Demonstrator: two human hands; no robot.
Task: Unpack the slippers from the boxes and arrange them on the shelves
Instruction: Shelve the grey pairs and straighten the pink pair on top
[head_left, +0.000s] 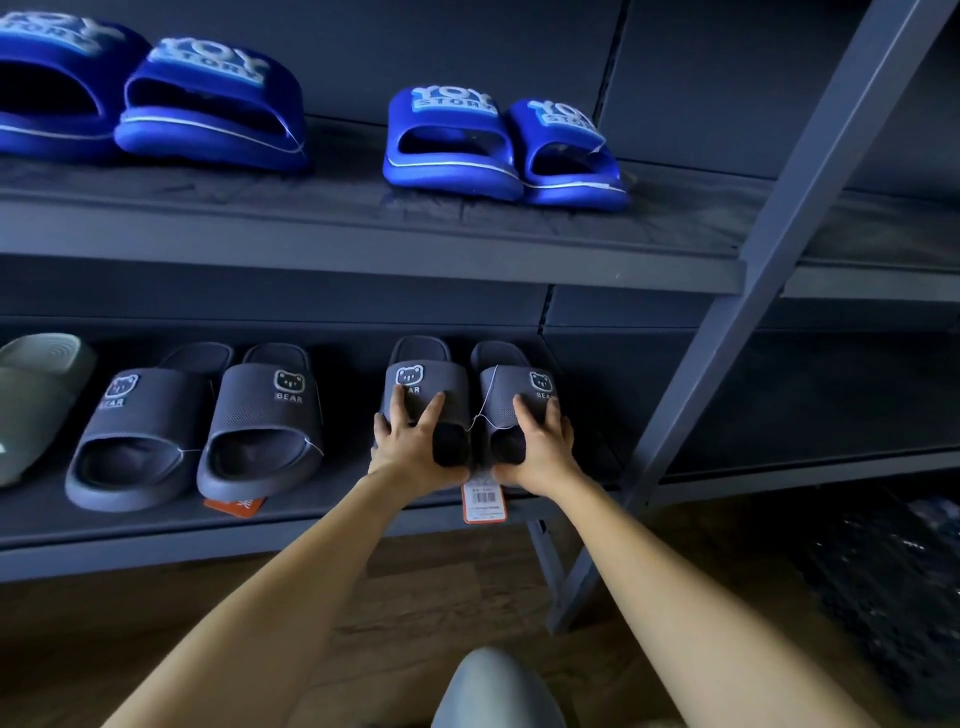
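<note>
A knee in grey cloth (493, 691) shows at the bottom, above a brown wooden floor (415, 603). From there your 2 bare forearms reach forward to the front edge of the lower shelf (311, 525).

Your left grip (410, 447) is closed over the left bear slipper (426, 384), with the fingers spread on top of the strap and the thumb at the toe end. Your right grip (540, 447) holds the right bear slipper (514, 387) in the same way. These 2 dark grey slippers lie side by side and touching, near the shelf's right end, with toes at its front edge and heels toward its back. A thin white thread (483, 413) joins them. An orange and white price tag (484, 501) hangs over the front edge between your wrists.

Further left on the same shelf, apart from your pair, sits a second bear pair (260, 415), toes forward. An orange tag (234, 506) pokes out beneath it at the front edge. A pale green slipper (36, 395) lies at the shelf's left end, partly out of view.

Right of your right grip, a grey metal upright (779, 218) slants up past both shelves. Beyond it on the floor is a dark mesh object (893, 582), too dim to identify.

Higher and farther back, the upper shelf (363, 244) carries 4 bright blue slippers with raised lettering. They stand in 2 pairs, the right blue pair (447, 140) near the upright and the left blue pair (208, 104) toward the left end.
</note>
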